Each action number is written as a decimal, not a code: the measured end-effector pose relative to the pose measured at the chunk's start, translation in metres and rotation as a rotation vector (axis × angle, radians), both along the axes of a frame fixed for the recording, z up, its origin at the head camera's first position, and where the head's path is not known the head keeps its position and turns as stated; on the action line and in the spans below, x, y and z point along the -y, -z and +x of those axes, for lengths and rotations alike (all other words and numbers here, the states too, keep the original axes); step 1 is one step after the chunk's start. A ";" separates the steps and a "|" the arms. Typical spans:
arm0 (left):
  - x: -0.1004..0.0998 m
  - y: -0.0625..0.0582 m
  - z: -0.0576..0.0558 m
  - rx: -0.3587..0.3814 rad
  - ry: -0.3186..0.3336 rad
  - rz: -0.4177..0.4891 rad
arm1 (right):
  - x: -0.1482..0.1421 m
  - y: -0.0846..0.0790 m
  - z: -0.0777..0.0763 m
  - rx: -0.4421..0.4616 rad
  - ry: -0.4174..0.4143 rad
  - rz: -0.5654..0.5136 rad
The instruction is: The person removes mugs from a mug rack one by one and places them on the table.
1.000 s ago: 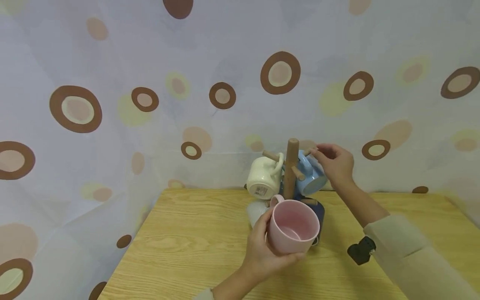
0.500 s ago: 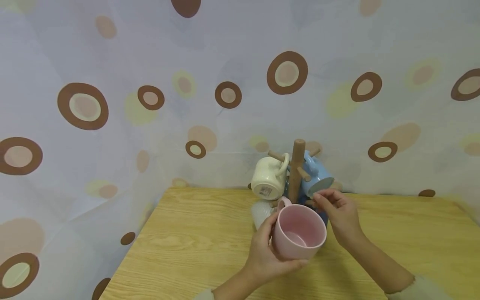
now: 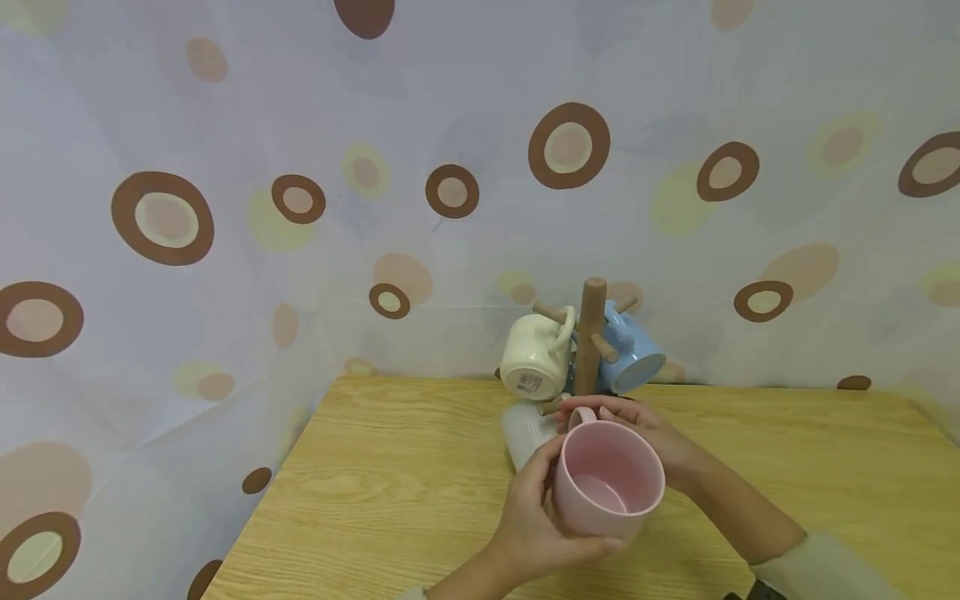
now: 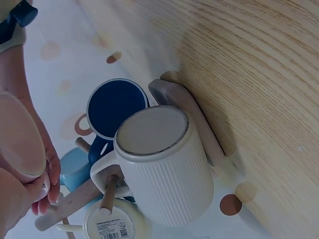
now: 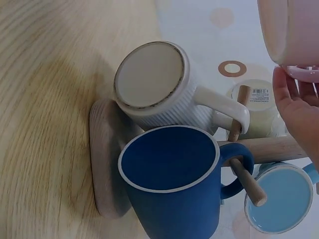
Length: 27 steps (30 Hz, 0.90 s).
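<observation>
The pink mug (image 3: 609, 477) is held low in the middle of the head view, in front of the mug tree (image 3: 590, 337). It is gripped by the left hand (image 3: 534, 517). Its handle is pinched by the right hand (image 3: 651, 433).

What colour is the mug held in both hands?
Pink mug, clearest in the head view.

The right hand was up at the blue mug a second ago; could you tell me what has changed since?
The right hand left the blue mug, came down and now touches the pink mug by its handle. The left hand holds that mug as before. The rack and hanging mugs stayed put.
</observation>
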State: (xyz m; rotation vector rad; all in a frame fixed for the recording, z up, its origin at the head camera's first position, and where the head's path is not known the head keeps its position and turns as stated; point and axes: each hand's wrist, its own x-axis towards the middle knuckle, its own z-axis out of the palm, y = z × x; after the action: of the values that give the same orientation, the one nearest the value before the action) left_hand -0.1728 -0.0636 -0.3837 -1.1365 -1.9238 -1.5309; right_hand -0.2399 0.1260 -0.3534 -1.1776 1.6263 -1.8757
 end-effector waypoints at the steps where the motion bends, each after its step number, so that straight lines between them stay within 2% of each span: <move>1: 0.000 0.000 0.000 -0.005 0.009 0.003 | 0.000 0.000 0.000 0.004 -0.008 -0.005; 4: 0.000 0.000 0.000 -0.011 0.035 0.013 | 0.000 0.001 -0.001 0.001 0.005 -0.001; 8: 0.001 -0.001 0.000 0.023 0.084 0.034 | -0.002 0.002 -0.001 0.021 0.060 0.049; 14: 0.004 -0.002 -0.003 0.147 0.246 0.126 | -0.003 0.006 -0.003 0.082 0.077 0.046; 17: 0.007 -0.003 -0.006 0.234 0.344 0.173 | -0.003 0.010 -0.005 0.084 0.045 -0.001; 22: 0.016 0.000 -0.012 0.450 0.504 0.224 | -0.004 0.014 -0.004 0.078 0.003 -0.015; 25: 0.025 0.000 -0.016 0.585 0.565 0.194 | -0.009 0.014 -0.002 0.071 0.009 0.048; 27: 0.031 -0.001 -0.019 0.641 0.604 0.154 | -0.012 0.013 0.000 0.060 0.005 0.087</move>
State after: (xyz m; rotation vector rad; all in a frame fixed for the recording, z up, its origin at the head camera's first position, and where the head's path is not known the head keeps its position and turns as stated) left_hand -0.1918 -0.0944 -0.3824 -1.3429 -1.8528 -2.5776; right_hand -0.2396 0.1381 -0.3669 -1.0727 1.6623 -1.8061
